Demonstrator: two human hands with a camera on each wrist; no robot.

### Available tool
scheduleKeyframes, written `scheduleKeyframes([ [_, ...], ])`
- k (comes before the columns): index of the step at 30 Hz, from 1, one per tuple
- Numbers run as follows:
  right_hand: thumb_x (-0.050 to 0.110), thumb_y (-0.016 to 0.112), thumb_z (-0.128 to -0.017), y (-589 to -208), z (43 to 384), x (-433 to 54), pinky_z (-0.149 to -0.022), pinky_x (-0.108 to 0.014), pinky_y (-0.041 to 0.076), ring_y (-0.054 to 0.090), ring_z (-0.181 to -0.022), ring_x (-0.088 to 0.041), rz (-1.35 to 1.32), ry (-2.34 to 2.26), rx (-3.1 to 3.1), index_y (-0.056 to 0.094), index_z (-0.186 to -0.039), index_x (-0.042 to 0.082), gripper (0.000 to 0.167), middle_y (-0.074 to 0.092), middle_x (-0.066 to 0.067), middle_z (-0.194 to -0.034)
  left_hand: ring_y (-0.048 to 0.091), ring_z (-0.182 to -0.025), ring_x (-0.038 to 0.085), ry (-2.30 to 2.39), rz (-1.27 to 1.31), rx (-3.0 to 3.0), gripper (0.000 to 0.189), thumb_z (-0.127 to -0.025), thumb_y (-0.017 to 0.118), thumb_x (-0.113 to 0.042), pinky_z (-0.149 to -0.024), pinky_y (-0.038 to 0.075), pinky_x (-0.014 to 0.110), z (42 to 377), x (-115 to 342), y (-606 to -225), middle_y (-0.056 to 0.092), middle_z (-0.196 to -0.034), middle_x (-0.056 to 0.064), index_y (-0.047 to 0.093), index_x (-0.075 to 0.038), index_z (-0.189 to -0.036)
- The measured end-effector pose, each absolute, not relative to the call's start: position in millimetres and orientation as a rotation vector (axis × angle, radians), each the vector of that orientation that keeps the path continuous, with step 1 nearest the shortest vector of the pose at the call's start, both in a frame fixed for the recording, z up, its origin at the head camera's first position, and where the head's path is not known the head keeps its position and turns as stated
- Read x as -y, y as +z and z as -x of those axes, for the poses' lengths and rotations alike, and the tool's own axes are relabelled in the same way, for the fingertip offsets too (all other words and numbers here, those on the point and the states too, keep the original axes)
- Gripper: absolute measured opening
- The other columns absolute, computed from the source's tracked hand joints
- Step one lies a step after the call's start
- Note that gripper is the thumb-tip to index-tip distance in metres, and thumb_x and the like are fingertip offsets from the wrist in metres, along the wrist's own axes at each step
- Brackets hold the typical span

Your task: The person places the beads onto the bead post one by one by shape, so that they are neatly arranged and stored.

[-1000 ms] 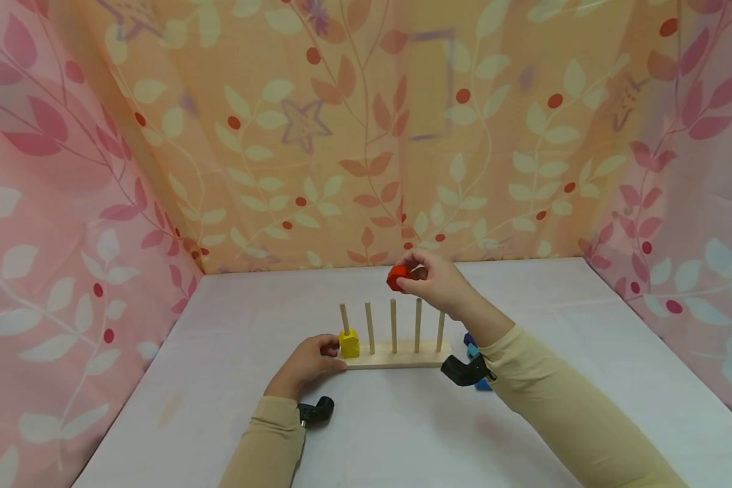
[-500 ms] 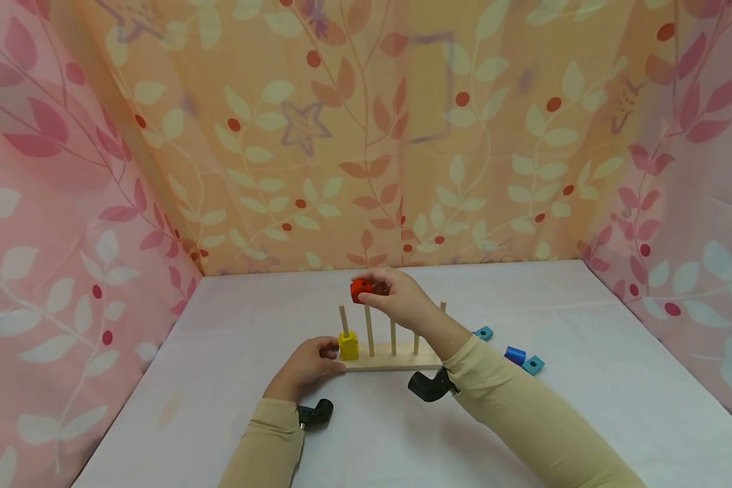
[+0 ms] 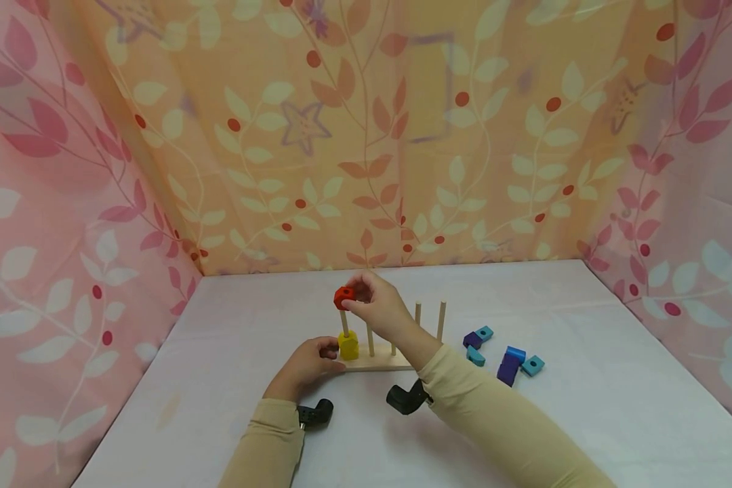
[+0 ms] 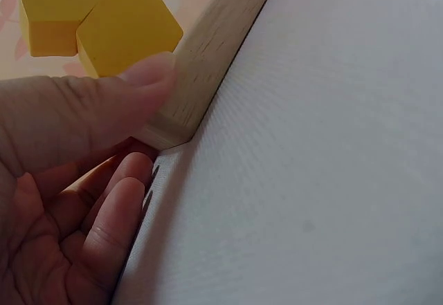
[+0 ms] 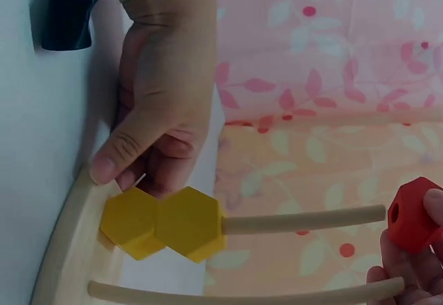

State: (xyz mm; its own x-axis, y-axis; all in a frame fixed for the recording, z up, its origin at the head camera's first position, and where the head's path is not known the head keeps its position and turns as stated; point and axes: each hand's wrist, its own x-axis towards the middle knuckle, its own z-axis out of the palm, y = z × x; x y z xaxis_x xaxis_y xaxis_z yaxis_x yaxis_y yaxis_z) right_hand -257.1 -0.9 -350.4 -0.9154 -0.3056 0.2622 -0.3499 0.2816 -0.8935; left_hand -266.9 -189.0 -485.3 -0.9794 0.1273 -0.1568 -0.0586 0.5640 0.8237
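Note:
My right hand [image 3: 375, 305] pinches a red hexagonal bead [image 3: 343, 298] at the top of the leftmost wooden peg [image 3: 344, 322]. In the right wrist view, the hole of the red bead [image 5: 413, 214] faces the peg's tip, close to it. Two yellow hexagonal beads [image 5: 163, 223] are stacked at the foot of that peg. My left hand [image 3: 305, 364] grips the left end of the wooden peg board [image 3: 375, 361]. The left wrist view has its thumb [image 4: 149, 77] on top of the board and the other fingers curled at its end.
Right of the board lie several loose beads: a teal one [image 3: 533, 366], a purple one [image 3: 507, 371], a blue one [image 3: 515, 354], and a smaller group [image 3: 474, 356] nearer the pegs. More bare pegs [image 3: 442, 322] stand along the board. Floral curtains [image 3: 366, 135] enclose the white table.
My right hand has carried the red bead leftward across the pegs and slightly down to the leftmost one. The loose beads on the right have come into view. My left hand stays put.

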Motion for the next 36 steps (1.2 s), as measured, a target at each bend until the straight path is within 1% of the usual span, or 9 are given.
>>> scheduleKeyframes([
  [6,0.012,0.066,-0.084,-356,259,7,-0.073,-0.029,0.05,0.059,-0.083,-0.015,-0.604,1.744,2.477,0.057,-0.1,0.016,0.019,0.058,0.0,-0.098,0.054,-0.091,0.017,1.357,-0.066,-2.612,0.049,-0.066,0.082,-0.02,-0.087,0.043,0.04,267,189,-484,0.061,-0.102,0.0,0.063,-0.013,-0.111],
  [10,0.012,0.065,-0.085,-358,260,9,-0.072,-0.03,0.05,0.059,-0.081,-0.017,-0.598,1.751,2.465,0.058,-0.101,0.016,0.019,0.057,-0.002,-0.1,0.052,-0.092,0.018,1.367,-0.035,-2.596,0.049,-0.066,0.082,-0.021,-0.087,0.042,0.041,267,188,-482,0.06,-0.101,0.0,0.062,-0.014,-0.111],
  [14,0.014,0.064,-0.086,-362,259,12,-0.074,-0.032,0.049,0.058,-0.082,-0.016,-0.614,1.703,2.486,0.059,-0.105,0.016,0.02,0.056,-0.002,-0.102,0.052,-0.093,0.019,1.372,-0.041,-2.587,0.051,-0.065,0.082,-0.022,-0.087,0.042,0.042,267,188,-483,0.06,-0.102,0.001,0.062,-0.014,-0.112],
  [19,0.012,0.063,-0.086,-370,257,15,-0.078,-0.032,0.049,0.057,-0.084,-0.017,-0.613,1.68,2.484,0.056,-0.114,0.014,0.029,0.056,-0.004,-0.104,0.053,-0.093,0.019,1.366,-0.037,-2.587,0.051,-0.065,0.082,-0.023,-0.088,0.043,0.042,268,189,-485,0.06,-0.103,0.0,0.062,-0.015,-0.112],
  [23,0.009,0.064,-0.085,-377,256,16,-0.079,-0.032,0.049,0.057,-0.085,-0.017,-0.562,1.768,2.452,0.045,-0.125,0.015,0.045,0.056,-0.005,-0.1,0.053,-0.092,0.019,1.35,-0.014,-2.59,0.05,-0.065,0.082,-0.024,-0.088,0.043,0.042,268,189,-484,0.061,-0.101,-0.001,0.063,-0.016,-0.111],
  [26,0.008,0.065,-0.084,-382,256,17,-0.08,-0.032,0.049,0.056,-0.085,-0.017,-0.52,1.825,2.427,0.038,-0.129,0.015,0.054,0.055,-0.005,-0.1,0.053,-0.092,0.019,1.341,-0.008,-2.596,0.05,-0.066,0.082,-0.024,-0.088,0.044,0.042,268,189,-483,0.061,-0.1,0.0,0.063,-0.016,-0.112],
  [32,0.008,0.067,-0.082,-397,254,19,-0.079,-0.03,0.048,0.054,-0.084,-0.018,-0.433,1.923,2.403,0.034,-0.129,0.011,0.057,0.055,-0.007,-0.1,0.053,-0.091,0.018,1.329,-0.003,-2.608,0.052,-0.066,0.082,-0.025,-0.087,0.045,0.04,268,189,-484,0.06,-0.102,0.0,0.062,-0.015,-0.113],
  [36,0.006,0.068,-0.081,-410,255,20,-0.079,-0.03,0.048,0.053,-0.082,-0.018,-0.395,1.961,2.383,0.035,-0.125,0.008,0.055,0.057,-0.008,-0.098,0.053,-0.091,0.019,1.334,0.003,-2.612,0.051,-0.066,0.082,-0.023,-0.086,0.045,0.04,267,188,-484,0.06,-0.101,0.0,0.062,-0.015,-0.111],
])
